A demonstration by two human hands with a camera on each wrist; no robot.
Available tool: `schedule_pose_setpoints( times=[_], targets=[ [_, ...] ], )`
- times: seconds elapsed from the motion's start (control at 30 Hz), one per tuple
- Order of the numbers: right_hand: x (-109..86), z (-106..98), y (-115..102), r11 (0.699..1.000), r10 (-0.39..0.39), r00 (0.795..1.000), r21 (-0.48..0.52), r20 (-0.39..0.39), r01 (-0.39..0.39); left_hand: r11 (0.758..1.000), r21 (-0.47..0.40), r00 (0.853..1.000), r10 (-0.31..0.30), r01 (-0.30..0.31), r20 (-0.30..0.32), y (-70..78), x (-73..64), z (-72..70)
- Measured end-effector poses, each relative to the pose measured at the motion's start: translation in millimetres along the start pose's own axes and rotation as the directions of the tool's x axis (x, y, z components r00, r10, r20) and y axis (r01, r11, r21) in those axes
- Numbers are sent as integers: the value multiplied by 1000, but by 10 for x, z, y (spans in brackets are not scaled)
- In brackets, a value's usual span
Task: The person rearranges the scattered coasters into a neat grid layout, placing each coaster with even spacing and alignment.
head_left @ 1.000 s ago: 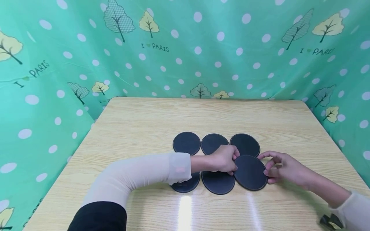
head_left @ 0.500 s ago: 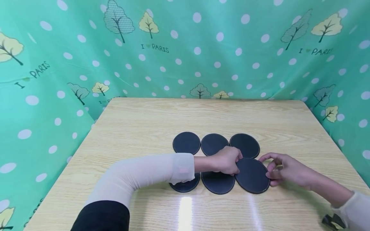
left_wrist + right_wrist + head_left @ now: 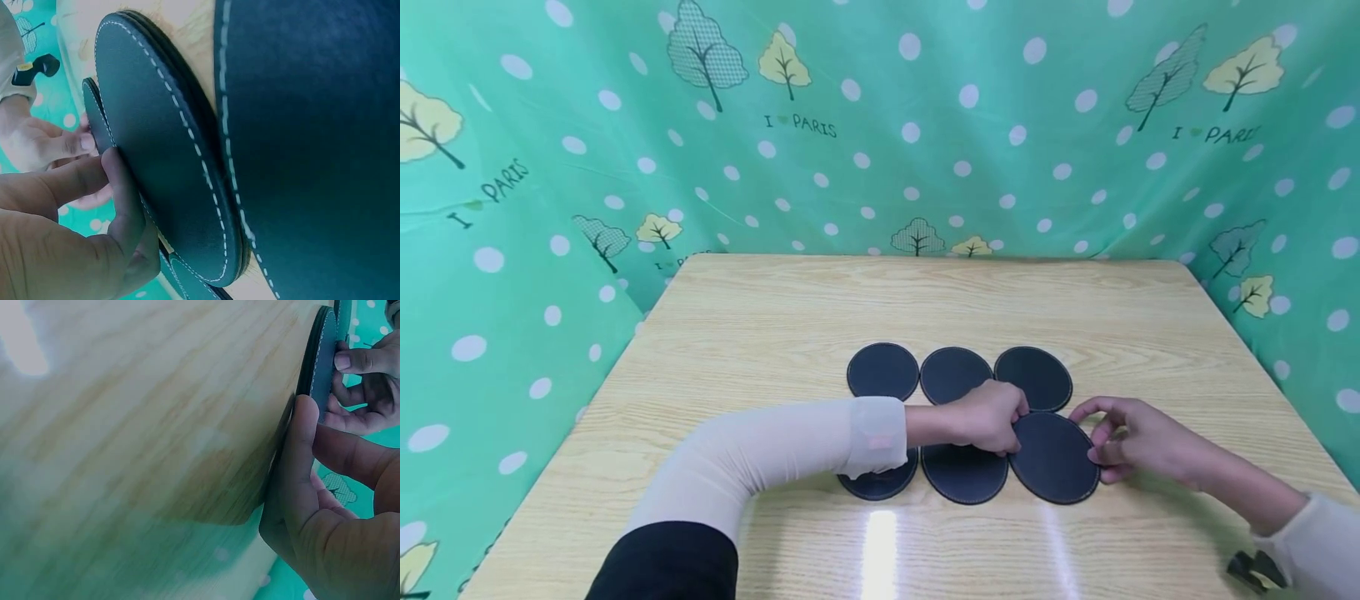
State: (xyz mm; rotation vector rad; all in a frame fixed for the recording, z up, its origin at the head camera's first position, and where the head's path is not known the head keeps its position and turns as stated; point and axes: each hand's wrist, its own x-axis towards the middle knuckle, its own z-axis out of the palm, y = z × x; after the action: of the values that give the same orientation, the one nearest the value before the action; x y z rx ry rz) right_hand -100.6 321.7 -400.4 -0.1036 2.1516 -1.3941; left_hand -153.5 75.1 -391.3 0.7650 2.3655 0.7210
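Several round black coasters with pale edge stitching lie on the wooden table in two rows of three in the head view. My left hand (image 3: 981, 417) reaches over the middle ones, its curled fingers gripping the left edge of the front right coaster (image 3: 1055, 458). On that coaster's right edge, my right hand (image 3: 1138, 442) holds with thumb and bent fingers. The left wrist view shows a nearer coaster (image 3: 162, 125) with a thick, layered-looking rim beside my left hand. In the right wrist view the gripped coaster (image 3: 324, 362) is seen nearly edge-on. My left forearm partly covers the front left coaster (image 3: 883, 485).
Behind stand the back-row coasters: left (image 3: 883, 371), middle (image 3: 951, 371) and right (image 3: 1036, 379). The pale wood table (image 3: 760, 308) reaches to a green dotted curtain (image 3: 850, 125) at the back and sides. A bright light reflection lies near the front.
The front right coaster has shifted slightly right and toward me, and now sits just below the back right one. Both hands moved with it, then stayed almost still over the last half second.
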Motion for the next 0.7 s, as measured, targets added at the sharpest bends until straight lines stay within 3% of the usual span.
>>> schedule_pose_setpoints(
  times=[0.37, 0.7],
  targets=[
    [4, 36, -39, 999, 16, 999, -32, -37, -17, 997, -77, 1000, 10, -9, 17, -30, -4, -14],
    [23, 15, -10, 1000, 8, 1000, -29, -20, -9, 990, -143, 1000, 13, -10, 19, -67, 1, -6]
  ],
)
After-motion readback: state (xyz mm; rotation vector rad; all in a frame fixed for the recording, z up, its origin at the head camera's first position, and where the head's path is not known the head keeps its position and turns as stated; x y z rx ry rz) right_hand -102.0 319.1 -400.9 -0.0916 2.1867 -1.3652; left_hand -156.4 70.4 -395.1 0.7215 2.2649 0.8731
